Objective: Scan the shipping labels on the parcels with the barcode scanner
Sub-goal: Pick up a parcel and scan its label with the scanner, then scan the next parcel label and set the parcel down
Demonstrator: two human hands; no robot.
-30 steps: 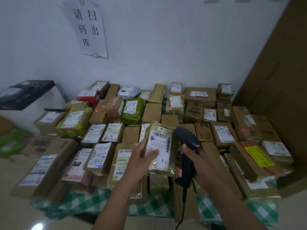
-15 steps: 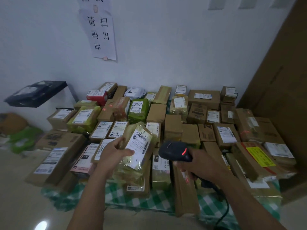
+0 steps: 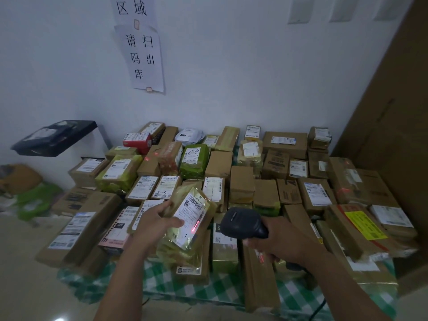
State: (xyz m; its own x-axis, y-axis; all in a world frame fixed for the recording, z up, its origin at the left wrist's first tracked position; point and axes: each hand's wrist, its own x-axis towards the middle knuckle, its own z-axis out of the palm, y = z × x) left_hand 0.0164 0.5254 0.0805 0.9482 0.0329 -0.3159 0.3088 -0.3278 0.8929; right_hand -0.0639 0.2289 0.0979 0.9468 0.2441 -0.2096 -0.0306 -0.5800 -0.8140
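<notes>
Head view. Our left hand point(image 3: 152, 224) grips a yellowish plastic-wrapped parcel point(image 3: 183, 253), thumb across its white shipping label point(image 3: 191, 216), tilted face-up above the pile. Our right hand point(image 3: 281, 243) is curled round the handle of the black handheld barcode scanner point(image 3: 240, 222), whose head points toward 9 o'clock at the label. A red scan line point(image 3: 195, 225) lies on the label's lower barcode. Brown cardboard boxes point(image 3: 242, 186) crowd the green-checked tablecloth point(image 3: 217, 295). A white paper sign point(image 3: 143, 59) hangs at 12 o'clock.
</notes>
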